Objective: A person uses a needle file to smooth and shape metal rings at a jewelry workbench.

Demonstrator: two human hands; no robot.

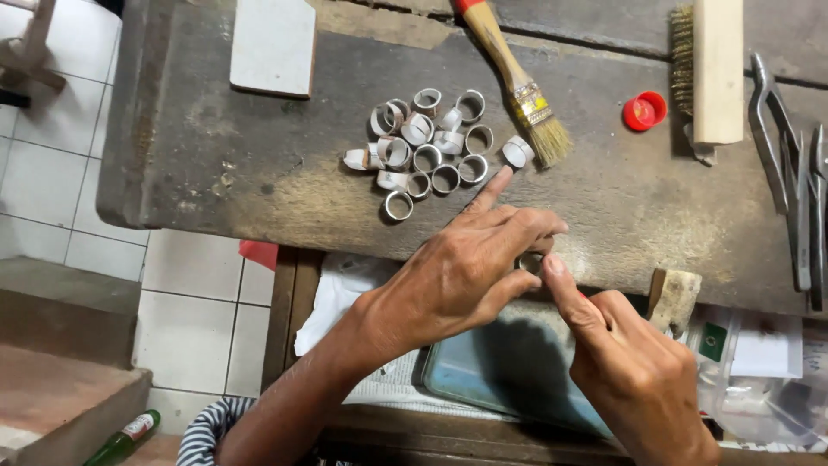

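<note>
I see left hand (470, 272) and right hand (634, 380) meeting at desk (259, 181) front edge, both pinched on small metal ring (530, 261); ring mostly hidden behind left fingers, detail hard to make out. Left index stretched toward ring pile (427, 147), not touching. Bare desk between hands and pile. Paintbrush (517, 82) just right of pile, red cap (644, 110) and wire brush (707, 69) further right, pliers (798, 190) cut off at right edge. Blue tray (509, 371) below hands, partly covered.
</note>
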